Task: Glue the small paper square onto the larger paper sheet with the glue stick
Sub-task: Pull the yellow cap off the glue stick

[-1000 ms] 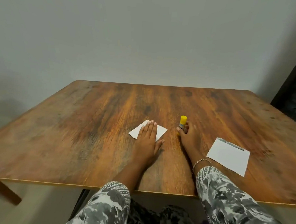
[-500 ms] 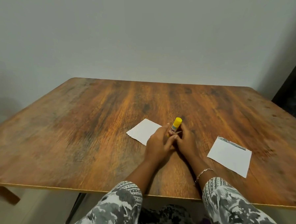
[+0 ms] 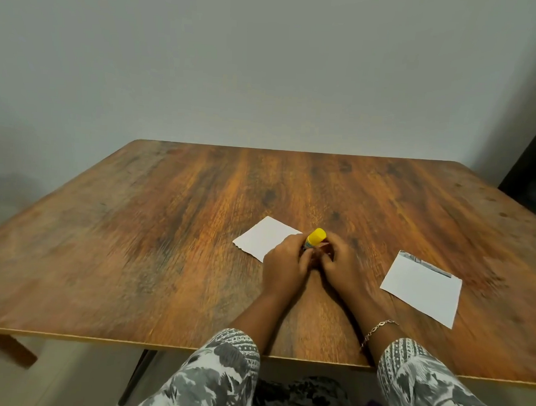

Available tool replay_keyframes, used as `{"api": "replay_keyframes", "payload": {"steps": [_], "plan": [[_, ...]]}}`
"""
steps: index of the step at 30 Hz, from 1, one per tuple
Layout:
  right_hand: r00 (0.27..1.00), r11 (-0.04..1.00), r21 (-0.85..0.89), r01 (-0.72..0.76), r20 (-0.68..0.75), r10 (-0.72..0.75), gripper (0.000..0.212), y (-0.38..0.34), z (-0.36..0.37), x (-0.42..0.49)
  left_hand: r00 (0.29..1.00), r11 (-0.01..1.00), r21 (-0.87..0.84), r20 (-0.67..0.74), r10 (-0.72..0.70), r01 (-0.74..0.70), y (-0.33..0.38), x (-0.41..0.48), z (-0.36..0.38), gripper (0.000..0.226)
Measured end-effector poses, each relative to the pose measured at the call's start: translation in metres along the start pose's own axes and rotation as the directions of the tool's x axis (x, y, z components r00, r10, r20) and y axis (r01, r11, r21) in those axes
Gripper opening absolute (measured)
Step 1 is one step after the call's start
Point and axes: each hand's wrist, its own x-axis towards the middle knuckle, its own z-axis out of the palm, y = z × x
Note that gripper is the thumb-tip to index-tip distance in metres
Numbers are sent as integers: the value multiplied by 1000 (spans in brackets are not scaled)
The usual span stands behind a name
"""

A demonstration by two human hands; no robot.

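Head view is looking down on a wooden table (image 3: 134, 242) where I am holding the glue stick (image 3: 314, 241) between both hands near the middle of the board. My left hand (image 3: 283, 265) is curling its fingers round the tube's lower part from the nine o'clock side, and my right hand (image 3: 342, 265) is closing on it from the three o'clock side, fingertips meeting the left ones just under the yellow cap. The cap is sitting on the stick and tilting toward one o'clock. The frame is blurring slightly here, so I cannot tell exactly which fingers are touching the tube. The small paper square (image 3: 264, 243) is lying flat at ten o'clock from my hands, its near corner running under my left knuckles. The larger paper sheet (image 3: 423, 287) is lying flat at three o'clock, apart from my right hand. A thin bracelet (image 3: 378, 328) is hanging on my right wrist, above the patterned sleeve (image 3: 422, 381).
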Motion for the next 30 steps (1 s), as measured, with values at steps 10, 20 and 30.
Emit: {"api": "replay_keyframes", "payload": {"steps": [10, 20, 30], "plan": [[995, 999, 35, 16, -100, -12, 15, 0, 0, -4, 999, 991, 129, 31, 41, -45, 1, -2, 1, 20], [996, 995, 100, 23, -90, -14, 7, -2, 0, -4, 999, 993, 114, 25, -37, 34, -1, -1, 2, 20], [998, 998, 23, 60, -25, -59, 15, 1, 2, -4, 999, 995, 96, -20, -35, 37, -1, 0, 1, 19]]}}
